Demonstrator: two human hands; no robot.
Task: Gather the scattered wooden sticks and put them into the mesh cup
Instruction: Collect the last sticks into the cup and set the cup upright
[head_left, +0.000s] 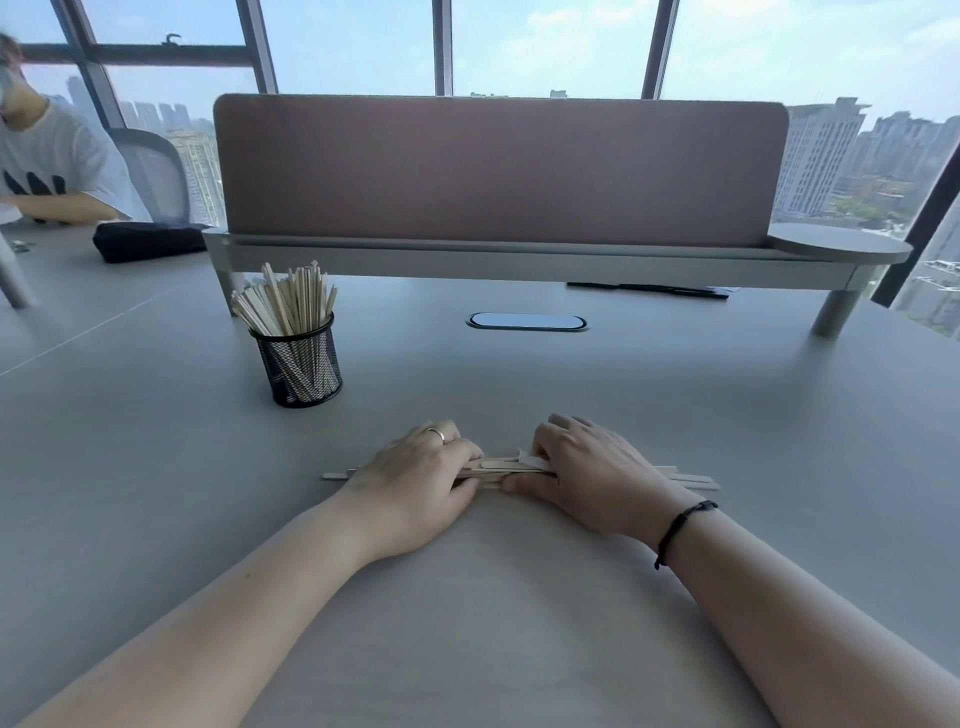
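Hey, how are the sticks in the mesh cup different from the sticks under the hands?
The sticks in the cup stand nearly upright and fan out above the rim of the mesh cup; the sticks on the table lie flat in a horizontal row. Nothing touches the cup sticks, while the left hand and right hand hold the table bundle together. The cup bunch looks fuller. Both are pale, thin wooden sticks.

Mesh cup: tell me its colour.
Black, as the head view shows the mesh cup.
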